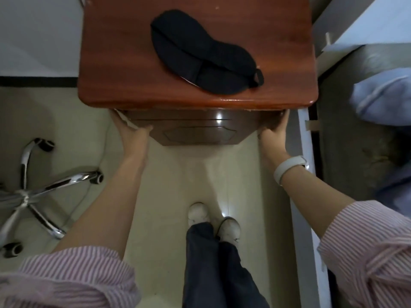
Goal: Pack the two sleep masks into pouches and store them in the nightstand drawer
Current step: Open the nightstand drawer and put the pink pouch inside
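Black sleep mask [205,53], padded fabric, bean-shaped, lying flat on the nightstand [124,63] top, angled from near the back edge down toward the front right corner. Strap folded across its upper face, with a small loop sticking out at the lower right end. Something pale and thin peeking from under its lower edge; cannot tell what.

Nightstand top of glossy reddish-brown wood, rounded front corners, light glare along the front edge. Below the overhang, a darker, polished front panel [198,132] with an inset shape and a bright reflection; shut, nothing of the inside visible, and whether this panel is the drawer cannot be told.

Left hand [131,134] curled around the left front corner under the top, fingers hidden behind the wood, thumb along the front face. Right hand [274,134] wrapped the same way on the right front corner, fingers out of sight round the side. Both closed onto the nightstand body, holding nothing else.

White band [289,168] on the right wrist. Pink-and-white striped sleeves [73,276] pushed up both forearms.

Pale shiny floor [169,185] beneath, dark trousers and white shoes [230,227] below centre. Chrome chair base [33,190] with black castors at left. Blue cloth [382,101] at right.
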Available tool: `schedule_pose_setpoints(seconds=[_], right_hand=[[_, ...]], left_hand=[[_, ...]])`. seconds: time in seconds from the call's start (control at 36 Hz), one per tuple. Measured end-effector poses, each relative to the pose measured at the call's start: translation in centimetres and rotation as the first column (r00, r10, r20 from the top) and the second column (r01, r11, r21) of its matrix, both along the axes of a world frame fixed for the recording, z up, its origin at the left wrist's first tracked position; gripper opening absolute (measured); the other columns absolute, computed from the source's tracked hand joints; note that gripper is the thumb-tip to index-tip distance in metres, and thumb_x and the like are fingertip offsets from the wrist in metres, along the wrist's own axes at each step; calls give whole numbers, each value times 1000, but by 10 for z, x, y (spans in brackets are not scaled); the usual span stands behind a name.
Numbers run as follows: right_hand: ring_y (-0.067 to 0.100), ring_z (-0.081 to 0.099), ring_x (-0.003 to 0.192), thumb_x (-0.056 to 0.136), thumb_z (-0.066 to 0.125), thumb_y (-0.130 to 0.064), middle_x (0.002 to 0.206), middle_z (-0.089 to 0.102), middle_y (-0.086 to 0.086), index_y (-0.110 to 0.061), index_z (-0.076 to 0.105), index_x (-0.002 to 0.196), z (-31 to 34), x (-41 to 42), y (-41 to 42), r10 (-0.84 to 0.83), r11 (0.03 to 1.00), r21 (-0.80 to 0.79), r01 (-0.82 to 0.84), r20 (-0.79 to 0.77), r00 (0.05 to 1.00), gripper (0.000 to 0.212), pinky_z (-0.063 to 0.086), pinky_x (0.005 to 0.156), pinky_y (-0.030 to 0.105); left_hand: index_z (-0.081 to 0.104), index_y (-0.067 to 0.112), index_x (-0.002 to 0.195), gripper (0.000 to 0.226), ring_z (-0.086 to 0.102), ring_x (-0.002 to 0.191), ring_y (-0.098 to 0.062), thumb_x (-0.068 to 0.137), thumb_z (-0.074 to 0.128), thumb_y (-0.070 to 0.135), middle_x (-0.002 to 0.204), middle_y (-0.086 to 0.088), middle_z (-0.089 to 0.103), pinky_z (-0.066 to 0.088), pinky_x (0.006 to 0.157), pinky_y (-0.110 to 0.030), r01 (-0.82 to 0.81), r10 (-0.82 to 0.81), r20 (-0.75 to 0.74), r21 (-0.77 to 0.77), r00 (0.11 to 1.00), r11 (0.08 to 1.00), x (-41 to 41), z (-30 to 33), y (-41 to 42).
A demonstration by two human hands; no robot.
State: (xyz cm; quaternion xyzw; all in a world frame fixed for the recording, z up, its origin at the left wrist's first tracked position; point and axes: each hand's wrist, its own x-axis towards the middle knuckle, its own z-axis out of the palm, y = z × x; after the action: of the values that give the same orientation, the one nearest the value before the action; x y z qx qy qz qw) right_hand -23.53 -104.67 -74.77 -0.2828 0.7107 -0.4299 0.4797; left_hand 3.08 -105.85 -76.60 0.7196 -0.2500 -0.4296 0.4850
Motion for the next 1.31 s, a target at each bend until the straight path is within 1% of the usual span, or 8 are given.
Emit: schedule_pose_setpoints(seconds=[0.44, 0.56, 0.67, 0.81, 0.92, 1.08, 1.17, 1.31], right_hand=[[22, 30, 135, 86, 41, 2, 150, 27, 6, -30, 6, 142, 9, 4, 27, -137, 989, 62, 137, -9, 991, 74, 26, 103, 33], [25, 36, 131, 86, 39, 4, 147, 34, 6, -29, 15, 142, 10, -1, 53, -177, 974, 143, 177, -13, 984, 70, 33, 108, 43], [24, 46, 124, 91, 33, -6, 137, 48, 6, -23, 36, 136, 16, -14, 63, -386, 917, 214, 337, 255, 887, 49, 44, 97, 41], [23, 47, 125, 94, 27, -40, 137, 50, 6, -20, 43, 132, 20, -24, 62, -444, 895, 256, 366, 422, 790, 46, 34, 105, 48], [27, 42, 128, 89, 39, -51, 143, 41, 10, -18, 32, 138, 15, -25, 56, -402, 903, 313, 294, 375, 835, 59, 34, 108, 49], [25, 56, 106, 90, 49, -17, 109, 54, 10, -14, 41, 118, 6, -21, 53, -435, 878, 352, 324, 305, 847, 29, 45, 100, 49], [23, 57, 99, 90, 50, -18, 105, 55, 9, -10, 41, 124, 6, -18, 49, -444, 858, 372, 355, 188, 876, 37, 50, 94, 43], [29, 38, 130, 90, 48, -23, 144, 37, 12, -17, 18, 141, 26, -10, 48, -195, 907, 315, 280, -276, 941, 60, 35, 109, 43]], left_hand=[[9, 25, 144, 90, 31, 135, -15, 75, 59, -3, 152, -1, 26, 34, 100, -28, -48, 44, 46, 101, 998, 994, 1, 14, 42], [20, 27, 141, 71, 35, 133, -13, 81, 49, 3, 149, 2, 32, 31, 107, -41, -109, 119, -205, 60, 972, 992, 7, 20, 70], [35, 27, 135, 49, 37, 130, -14, 87, 44, 27, 122, 15, 50, 31, 107, -47, -181, 208, -410, 103, 888, 978, 16, 20, 87], [35, 30, 124, 40, 37, 131, -18, 88, 52, 34, 133, 6, 41, 37, 103, -45, -208, 244, -396, 132, 885, 969, 12, 25, 78], [43, 32, 106, 28, 44, 122, -23, 83, 51, 19, 113, 2, 49, 41, 102, -46, -265, 321, -460, 184, 828, 946, 7, 22, 75], [32, 20, 132, 49, 50, 104, -19, 86, 45, 10, 106, -3, 53, 43, 101, -49, -248, 313, -506, 194, 803, 949, 11, 9, 78], [41, 20, 113, 30, 51, 104, -19, 86, 44, 8, 108, -3, 53, 45, 99, -49, -223, 301, -511, 209, 805, 952, 12, 10, 77], [28, 22, 134, 51, 44, 120, -22, 87, 49, 16, 138, -7, 39, 36, 108, -46, -280, 349, -154, 348, 924, 895, 5, 24, 70]])
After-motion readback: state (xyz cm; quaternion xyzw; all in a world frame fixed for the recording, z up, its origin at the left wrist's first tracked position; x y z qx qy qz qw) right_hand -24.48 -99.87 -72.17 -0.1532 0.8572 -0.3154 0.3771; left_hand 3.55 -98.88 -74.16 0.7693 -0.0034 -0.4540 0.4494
